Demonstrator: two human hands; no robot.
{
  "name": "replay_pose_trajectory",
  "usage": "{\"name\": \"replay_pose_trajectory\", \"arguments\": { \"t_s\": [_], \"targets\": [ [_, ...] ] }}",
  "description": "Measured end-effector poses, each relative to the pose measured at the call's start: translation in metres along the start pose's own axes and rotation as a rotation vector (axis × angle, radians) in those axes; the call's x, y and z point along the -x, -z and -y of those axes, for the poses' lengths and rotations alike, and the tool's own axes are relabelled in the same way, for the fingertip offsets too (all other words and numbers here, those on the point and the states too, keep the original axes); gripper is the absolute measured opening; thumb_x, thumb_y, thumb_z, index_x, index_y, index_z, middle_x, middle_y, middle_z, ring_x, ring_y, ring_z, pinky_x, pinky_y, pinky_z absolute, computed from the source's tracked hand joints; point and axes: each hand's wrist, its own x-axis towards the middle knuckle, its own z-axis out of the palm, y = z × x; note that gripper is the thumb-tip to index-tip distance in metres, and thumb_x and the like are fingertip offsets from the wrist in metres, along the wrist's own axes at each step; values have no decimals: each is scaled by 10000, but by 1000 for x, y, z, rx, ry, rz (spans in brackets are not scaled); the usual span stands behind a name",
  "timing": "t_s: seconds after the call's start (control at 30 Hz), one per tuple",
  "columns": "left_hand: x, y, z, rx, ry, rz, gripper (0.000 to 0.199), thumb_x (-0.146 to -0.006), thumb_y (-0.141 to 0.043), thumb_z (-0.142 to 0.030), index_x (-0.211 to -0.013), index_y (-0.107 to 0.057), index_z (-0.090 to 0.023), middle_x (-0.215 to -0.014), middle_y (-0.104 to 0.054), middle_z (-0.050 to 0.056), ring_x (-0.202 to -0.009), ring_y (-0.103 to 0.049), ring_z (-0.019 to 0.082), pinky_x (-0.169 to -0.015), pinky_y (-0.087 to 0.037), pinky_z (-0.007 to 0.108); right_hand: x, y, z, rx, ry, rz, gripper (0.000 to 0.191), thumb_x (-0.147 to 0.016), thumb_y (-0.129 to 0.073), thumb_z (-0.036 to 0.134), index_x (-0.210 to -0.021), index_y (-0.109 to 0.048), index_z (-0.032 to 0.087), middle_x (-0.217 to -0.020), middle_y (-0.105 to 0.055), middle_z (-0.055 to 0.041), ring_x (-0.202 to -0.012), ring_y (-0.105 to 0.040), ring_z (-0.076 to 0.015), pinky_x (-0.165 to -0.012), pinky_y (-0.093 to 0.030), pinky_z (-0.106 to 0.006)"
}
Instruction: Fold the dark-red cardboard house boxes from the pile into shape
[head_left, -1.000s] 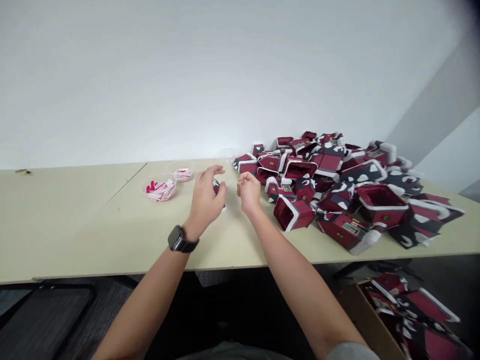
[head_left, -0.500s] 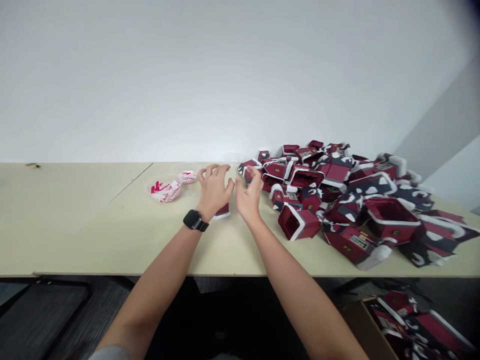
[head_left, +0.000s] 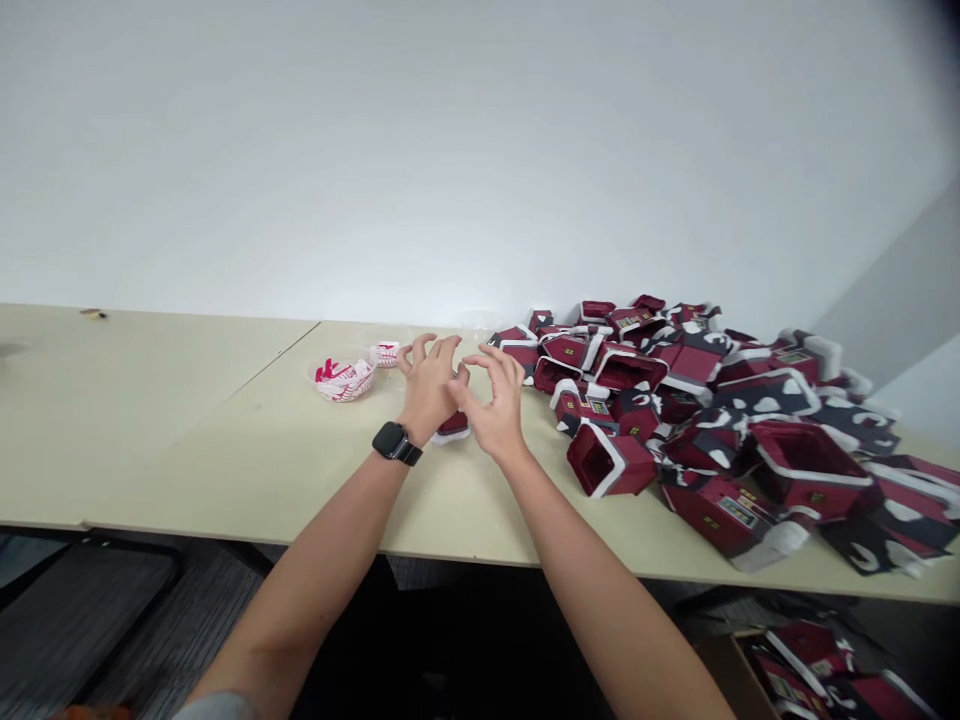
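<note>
My left hand [head_left: 430, 388], with a black watch [head_left: 397, 443] on its wrist, is over the table with fingers curved and spread apart. Close on its right is my right hand [head_left: 493, 402], thumb and forefinger bowed apart. The right thumb overlaps the left hand's edge in view; whether they touch I cannot tell. Partly covered by my left hand, a small dark red felt house [head_left: 453, 428] with a white rim shows on the table. Neither hand plainly grips it, and its upper part is hidden.
Many similar red, grey and white felt houses [head_left: 604, 460] are heaped on the right. Left of my hands, clear bowls hold red-and-white ribbon [head_left: 345, 381]. A cardboard box [head_left: 739, 675] with more houses is below the table [head_left: 247, 465]; a dark chair [head_left: 82, 610] stands lower left.
My hands have come closer together, the right thumb now overlapping the left hand's edge. The view has tilted and shifted slightly.
</note>
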Motion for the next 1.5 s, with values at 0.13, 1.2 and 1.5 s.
{"name": "replay_pose_trajectory", "arguments": {
  "t_s": [0.13, 1.2, 1.5],
  "targets": [
    [0, 2, -1, -48, 16, 18, 430, -934, -499, -225, -1349, -613, -234, -1370, -702, 126, -1438, -416, 368, -1165, -201, 610, 0, 0, 1, 11, 23, -51, 150, -928, -636, 362, -1023, -700, 264, -1319, -665, -90, -1313, -506, -296, -1172, -353, -529],
    [5, 1, 4, -315, -142, 334, 412, -970, -521, -326, -1342, -652, -205, -1365, -665, 162, -1424, -390, 407, -1202, -172, 657, 15, -4, 12, 148, 201, 256, 677, -853, -716, 470, -1458, -472, 290, -1598, -464, -107, -1553, -282, -373, -1252, -261, -631],
    [3, -1, 7, -302, -130, 374, 414, -960, -539, -322, -1342, -650, -208, -1351, -670, 162, -1419, -380, 402, -1197, -174, 658, 15, -4, 11, 157, 186, 300, 698, -857, -729, 490, -1473, -464, 297, -1616, -445, -106, -1564, -257, -374, -1250, -281, -630]
  ]
}}
